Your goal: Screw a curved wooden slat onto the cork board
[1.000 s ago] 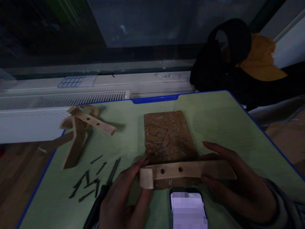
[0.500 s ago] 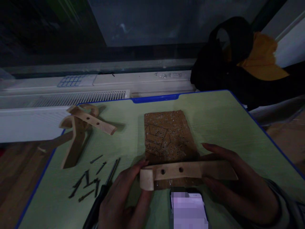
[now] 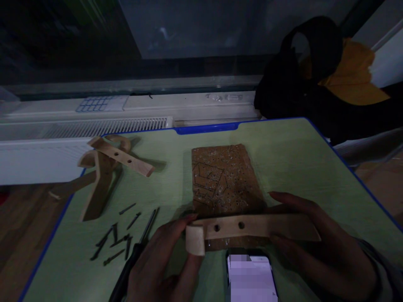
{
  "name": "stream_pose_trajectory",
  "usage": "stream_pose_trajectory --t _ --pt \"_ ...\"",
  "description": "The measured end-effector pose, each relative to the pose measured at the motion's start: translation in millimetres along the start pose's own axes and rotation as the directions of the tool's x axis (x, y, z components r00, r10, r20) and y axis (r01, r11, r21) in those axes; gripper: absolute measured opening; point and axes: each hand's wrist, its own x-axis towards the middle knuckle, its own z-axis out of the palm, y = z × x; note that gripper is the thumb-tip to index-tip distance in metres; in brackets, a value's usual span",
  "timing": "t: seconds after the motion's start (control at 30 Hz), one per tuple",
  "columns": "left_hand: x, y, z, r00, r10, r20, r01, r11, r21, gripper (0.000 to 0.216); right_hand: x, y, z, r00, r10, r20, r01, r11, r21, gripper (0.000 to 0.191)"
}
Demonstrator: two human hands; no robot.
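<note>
Both hands are pinching a pale curved wooden slat with two holes (image 3: 248, 228) at 6 o'clock on the green worktop (image 3: 292, 163): left hand (image 3: 163, 264) fingers clamping the rounded end, right hand (image 3: 321, 247) fingers gripping the flat end. Looking light, stiff, not slippery; ends are giving the best hold.

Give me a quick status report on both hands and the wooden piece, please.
Left hand and right hand grip the ends of the two-hole wooden strip. Strip sits across the brown board's near edge. Phone just below, screwdriver at left.
</note>
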Motion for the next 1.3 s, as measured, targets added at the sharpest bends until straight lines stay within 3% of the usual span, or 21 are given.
stream_pose_trajectory --t 1.07,1.3 --pt "0.8 4.1 -2.3 1.000 0.009 0.000 -0.009 0.999 0.046 0.030 -2.0 4.7 0.3 0.999 -0.035 -0.012 0.034 0.997 -0.076 0.067" --pt "-0.4 3.6 -2.0 1.000 -0.009 -0.004 0.009 0.999 0.036 0.032 -3.8 1.6 1.7 0.998 0.050 -0.024 -0.049 0.998 0.042 0.069"
